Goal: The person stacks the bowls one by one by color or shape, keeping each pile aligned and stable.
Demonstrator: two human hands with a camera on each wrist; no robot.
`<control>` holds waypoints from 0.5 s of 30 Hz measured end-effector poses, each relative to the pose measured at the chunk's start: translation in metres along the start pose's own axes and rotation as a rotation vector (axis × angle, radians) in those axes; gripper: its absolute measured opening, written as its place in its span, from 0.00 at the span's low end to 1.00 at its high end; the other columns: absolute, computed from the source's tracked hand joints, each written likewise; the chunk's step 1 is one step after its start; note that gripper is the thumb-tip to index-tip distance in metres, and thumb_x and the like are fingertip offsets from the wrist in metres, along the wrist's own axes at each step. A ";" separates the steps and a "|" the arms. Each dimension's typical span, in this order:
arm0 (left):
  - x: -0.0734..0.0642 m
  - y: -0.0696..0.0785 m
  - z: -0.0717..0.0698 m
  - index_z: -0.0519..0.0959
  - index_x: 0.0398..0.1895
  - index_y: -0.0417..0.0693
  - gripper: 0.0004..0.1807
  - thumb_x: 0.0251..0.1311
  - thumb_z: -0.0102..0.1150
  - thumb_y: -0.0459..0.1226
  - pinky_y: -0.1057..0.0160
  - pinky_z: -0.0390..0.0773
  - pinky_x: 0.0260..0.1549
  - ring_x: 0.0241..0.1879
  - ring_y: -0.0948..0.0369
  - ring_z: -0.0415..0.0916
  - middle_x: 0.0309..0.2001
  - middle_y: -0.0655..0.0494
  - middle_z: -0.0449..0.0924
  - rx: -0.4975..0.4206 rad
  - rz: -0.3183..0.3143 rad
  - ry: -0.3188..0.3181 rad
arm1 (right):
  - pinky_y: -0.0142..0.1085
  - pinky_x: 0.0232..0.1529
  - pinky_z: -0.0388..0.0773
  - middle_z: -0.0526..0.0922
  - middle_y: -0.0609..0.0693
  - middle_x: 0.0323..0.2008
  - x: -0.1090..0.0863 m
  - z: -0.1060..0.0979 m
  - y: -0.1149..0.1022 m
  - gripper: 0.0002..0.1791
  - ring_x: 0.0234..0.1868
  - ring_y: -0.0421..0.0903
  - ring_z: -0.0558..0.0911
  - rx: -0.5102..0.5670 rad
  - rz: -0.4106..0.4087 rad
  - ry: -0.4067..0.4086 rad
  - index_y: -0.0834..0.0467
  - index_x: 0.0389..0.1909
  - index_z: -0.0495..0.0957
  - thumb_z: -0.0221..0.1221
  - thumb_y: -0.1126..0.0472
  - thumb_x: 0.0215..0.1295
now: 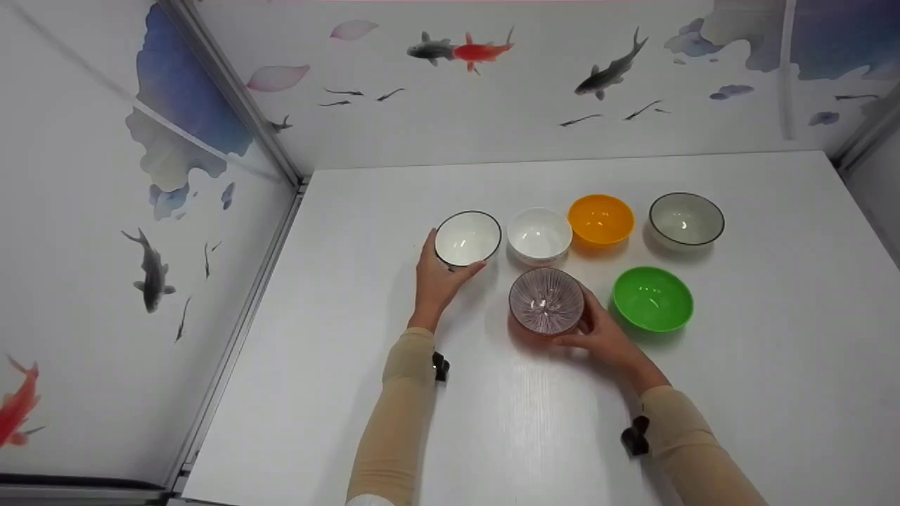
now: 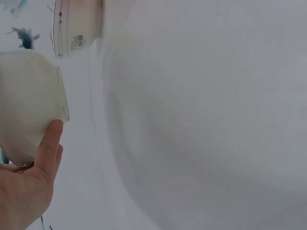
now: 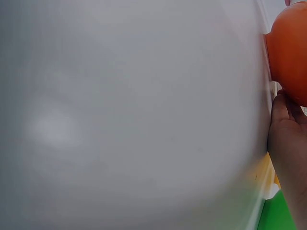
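Observation:
In the head view my left hand (image 1: 437, 277) grips a white bowl with a dark rim (image 1: 468, 239), its thumb along the near side and its fingers at the left. That bowl (image 2: 29, 100) appears side-on in the left wrist view, with the left hand (image 2: 29, 187) against it. My right hand (image 1: 605, 334) holds a bowl with a purple streaked inside (image 1: 546, 301) by its lower right side. From the right wrist, this bowl's outside (image 3: 290, 52) looks orange, and the fingers of the right hand (image 3: 288, 129) meet it near its foot.
Behind the streaked bowl stand a plain white bowl (image 1: 540, 235) and an orange-yellow bowl (image 1: 601, 220). A grey-white bowl with a dark rim (image 1: 685, 220) is at the back right. A green bowl (image 1: 652, 299) sits close beside the right hand. Printed panels wall the white table (image 1: 323, 337).

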State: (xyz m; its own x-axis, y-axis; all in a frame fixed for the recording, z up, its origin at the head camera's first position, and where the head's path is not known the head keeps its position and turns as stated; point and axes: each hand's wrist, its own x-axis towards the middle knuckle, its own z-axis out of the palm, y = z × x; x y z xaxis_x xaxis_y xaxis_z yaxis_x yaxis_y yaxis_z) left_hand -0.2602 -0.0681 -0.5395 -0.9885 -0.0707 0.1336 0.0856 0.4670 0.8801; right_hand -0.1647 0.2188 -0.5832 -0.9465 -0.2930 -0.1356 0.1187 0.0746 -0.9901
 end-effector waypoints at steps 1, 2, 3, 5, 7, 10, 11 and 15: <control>-0.001 0.000 0.000 0.52 0.77 0.38 0.63 0.43 0.80 0.51 0.55 0.61 0.74 0.75 0.50 0.59 0.76 0.43 0.58 -0.006 0.001 -0.001 | 0.40 0.77 0.51 0.40 0.52 0.81 0.000 0.000 0.000 0.67 0.80 0.53 0.49 0.000 0.000 -0.001 0.51 0.81 0.35 0.74 0.65 0.50; -0.001 0.001 0.000 0.53 0.77 0.38 0.63 0.43 0.80 0.50 0.55 0.61 0.74 0.75 0.50 0.59 0.76 0.43 0.59 -0.013 0.006 -0.002 | 0.41 0.77 0.51 0.40 0.52 0.81 0.000 0.000 0.001 0.67 0.80 0.53 0.49 0.002 0.001 -0.002 0.51 0.81 0.35 0.74 0.65 0.50; -0.002 0.001 0.000 0.53 0.77 0.38 0.63 0.43 0.80 0.50 0.55 0.61 0.74 0.75 0.51 0.59 0.76 0.43 0.59 -0.020 0.009 -0.004 | 0.42 0.78 0.50 0.40 0.52 0.81 0.000 0.000 0.001 0.67 0.81 0.53 0.48 0.003 -0.001 -0.006 0.51 0.81 0.34 0.74 0.65 0.51; -0.003 0.002 -0.001 0.53 0.77 0.38 0.63 0.42 0.80 0.50 0.55 0.62 0.74 0.75 0.51 0.60 0.76 0.44 0.60 -0.027 0.014 -0.005 | 0.44 0.78 0.49 0.40 0.52 0.81 0.001 -0.001 0.002 0.67 0.81 0.54 0.48 0.008 -0.003 -0.006 0.51 0.81 0.35 0.74 0.65 0.50; -0.005 0.003 -0.001 0.53 0.77 0.38 0.62 0.42 0.80 0.50 0.54 0.62 0.74 0.75 0.51 0.61 0.75 0.44 0.60 -0.036 0.026 -0.008 | 0.45 0.78 0.48 0.40 0.51 0.81 0.001 -0.001 0.002 0.67 0.81 0.53 0.48 0.011 -0.002 -0.007 0.50 0.81 0.35 0.74 0.65 0.50; -0.007 0.005 -0.002 0.53 0.77 0.39 0.63 0.42 0.81 0.50 0.54 0.62 0.74 0.74 0.51 0.61 0.75 0.44 0.60 -0.048 0.038 -0.012 | 0.46 0.79 0.48 0.40 0.52 0.81 0.001 -0.001 0.002 0.67 0.81 0.53 0.48 0.010 -0.005 -0.005 0.50 0.81 0.35 0.74 0.65 0.50; -0.008 0.005 -0.002 0.53 0.77 0.38 0.63 0.42 0.81 0.50 0.54 0.63 0.73 0.74 0.51 0.61 0.75 0.44 0.60 -0.053 0.042 -0.013 | 0.46 0.79 0.48 0.40 0.52 0.81 0.001 -0.001 0.002 0.67 0.81 0.54 0.48 0.009 -0.004 -0.004 0.50 0.81 0.35 0.74 0.65 0.50; -0.012 0.007 -0.003 0.53 0.77 0.39 0.62 0.42 0.80 0.50 0.53 0.65 0.72 0.74 0.51 0.62 0.75 0.44 0.60 -0.058 0.056 -0.022 | 0.44 0.78 0.49 0.39 0.52 0.81 0.000 0.000 0.001 0.67 0.81 0.54 0.48 0.009 -0.004 -0.004 0.51 0.81 0.35 0.73 0.66 0.51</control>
State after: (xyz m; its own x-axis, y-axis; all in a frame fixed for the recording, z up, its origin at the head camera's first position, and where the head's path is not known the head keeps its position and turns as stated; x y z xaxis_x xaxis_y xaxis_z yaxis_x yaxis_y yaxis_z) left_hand -0.2479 -0.0661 -0.5335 -0.9844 -0.0258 0.1739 0.1474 0.4178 0.8965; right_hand -0.1647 0.2187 -0.5840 -0.9457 -0.2971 -0.1317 0.1175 0.0651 -0.9909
